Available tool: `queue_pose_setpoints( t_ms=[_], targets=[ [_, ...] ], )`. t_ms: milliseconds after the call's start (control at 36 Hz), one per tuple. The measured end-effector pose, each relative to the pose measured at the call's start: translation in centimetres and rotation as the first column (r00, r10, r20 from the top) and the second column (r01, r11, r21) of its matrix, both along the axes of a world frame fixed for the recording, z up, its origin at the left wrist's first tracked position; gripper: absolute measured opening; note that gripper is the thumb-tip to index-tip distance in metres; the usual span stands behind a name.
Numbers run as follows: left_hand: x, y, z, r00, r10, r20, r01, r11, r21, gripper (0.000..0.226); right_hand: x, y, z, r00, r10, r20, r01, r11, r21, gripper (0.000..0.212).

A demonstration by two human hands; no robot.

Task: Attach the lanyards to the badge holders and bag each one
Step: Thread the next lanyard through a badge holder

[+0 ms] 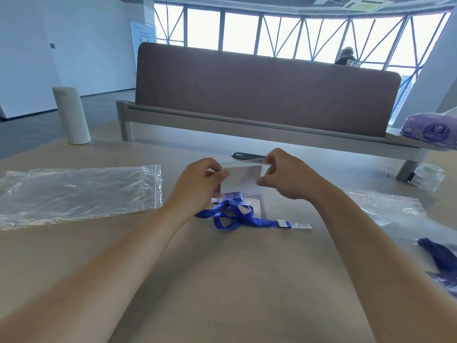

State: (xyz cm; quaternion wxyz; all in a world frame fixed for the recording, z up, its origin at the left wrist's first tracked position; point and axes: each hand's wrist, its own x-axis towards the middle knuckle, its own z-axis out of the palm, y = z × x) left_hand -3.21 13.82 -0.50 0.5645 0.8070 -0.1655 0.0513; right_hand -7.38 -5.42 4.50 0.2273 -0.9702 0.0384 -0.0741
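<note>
A brown divider panel [267, 87] backs the beige desk [222, 280] beneath bright blue-framed windows [279, 33].

One head-worn wide-angle view, facing forward and down across the table [247, 280]. Close range: left hand [197, 184] and right hand [286, 177] near centre, forearms entering from 6 o'clock. Divider [267, 95], windows [279, 35] at 12 o'clock.

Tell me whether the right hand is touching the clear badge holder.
Touching. The head view shows the right hand pinching the badge holder at its right edge; the left hand grips the other edge.
</note>
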Motion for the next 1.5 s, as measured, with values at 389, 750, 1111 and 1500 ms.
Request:
queue_pose_setpoints(
  t_ms=[389,750,1111,1500],
  targets=[
    [-0.5,-0.1,0.1,0.995,0.060,0.083,-0.065,0.996,0.057,0.013,-3.6,-1.0,-1.6,0.868,-0.094,-0.488,-0.174,0.863,-0.475,0.034],
    [-0.3,1.0,1.4,0.998,0.060,-0.018,-0.061,0.996,-0.066,0.010,-1.9,-0.1,0.0,0.951,0.036,-0.309,-0.137,0.940,-0.313,0.008],
    [0.3,1.4,1.7,0.998,0.063,0.028,-0.064,0.998,0.009,0.013,0.1,3.2,3.1,0.983,0.144,-0.111,-0.170,0.945,-0.280,0.023],
    [-0.1,0.8,1.7,0.997,0.041,0.071,-0.053,0.983,0.175,0.013,0.5,3.3,2.7,0.979,0.178,0.097,-0.134,0.928,-0.348,0.013]
  ],
)
